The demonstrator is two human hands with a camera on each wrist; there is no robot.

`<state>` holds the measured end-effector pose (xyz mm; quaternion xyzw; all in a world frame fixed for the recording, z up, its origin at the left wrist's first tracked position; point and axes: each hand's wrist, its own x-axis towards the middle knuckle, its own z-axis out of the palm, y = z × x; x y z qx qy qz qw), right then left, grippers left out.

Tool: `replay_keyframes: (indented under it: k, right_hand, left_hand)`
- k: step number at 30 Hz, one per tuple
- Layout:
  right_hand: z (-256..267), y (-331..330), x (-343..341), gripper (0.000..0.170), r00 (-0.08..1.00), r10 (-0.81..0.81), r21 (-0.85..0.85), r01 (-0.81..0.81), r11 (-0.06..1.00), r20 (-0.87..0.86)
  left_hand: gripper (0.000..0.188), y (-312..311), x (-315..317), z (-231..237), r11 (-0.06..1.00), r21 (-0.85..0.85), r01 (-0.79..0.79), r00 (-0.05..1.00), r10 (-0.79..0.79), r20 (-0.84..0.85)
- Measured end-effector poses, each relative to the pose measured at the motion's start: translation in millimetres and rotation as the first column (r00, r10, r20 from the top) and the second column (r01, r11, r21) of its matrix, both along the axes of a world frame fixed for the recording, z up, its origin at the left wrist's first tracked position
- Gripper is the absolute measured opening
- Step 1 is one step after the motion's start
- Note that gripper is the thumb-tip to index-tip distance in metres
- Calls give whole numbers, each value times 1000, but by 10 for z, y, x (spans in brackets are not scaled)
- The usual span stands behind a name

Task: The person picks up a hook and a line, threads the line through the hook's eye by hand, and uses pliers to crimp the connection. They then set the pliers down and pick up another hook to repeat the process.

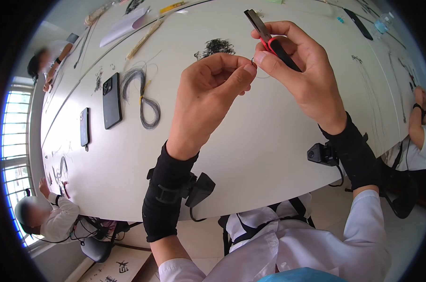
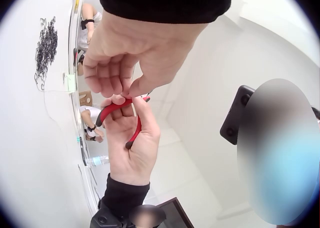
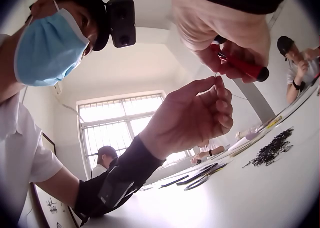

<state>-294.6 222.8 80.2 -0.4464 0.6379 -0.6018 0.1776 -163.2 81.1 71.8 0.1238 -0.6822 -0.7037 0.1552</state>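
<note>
At upper centre, pliers [image 1: 271, 43] are gripped by the right hand [image 1: 306, 73] and, apparently, a thin wire [image 1: 253, 60] is pinched by the left hand [image 1: 208, 96].

Black brush characters [image 1: 122, 267] are showing on a pale panel [image 1: 136, 263] down low, but no writing is coming through legibly.

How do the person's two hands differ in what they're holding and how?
The right hand holds red-and-black pliers; the left hand holds no tool, only a tiny item too small to identify.
The left hand pinches between thumb and fingertip, while the right hand carries its tool across the palm.
Both are raised over the table, and each wrist wears a black sleeve.
</note>
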Motion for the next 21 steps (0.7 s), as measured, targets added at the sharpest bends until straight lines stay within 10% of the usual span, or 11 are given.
replay_keyframes:
  k: [21]
  right_hand:
    - [74, 31, -13, 31, 991, 0, 74, 10, 997, -135]
  left_hand:
    - [20, -96, 4, -24, 984, 176, -24, 998, 33, -46]
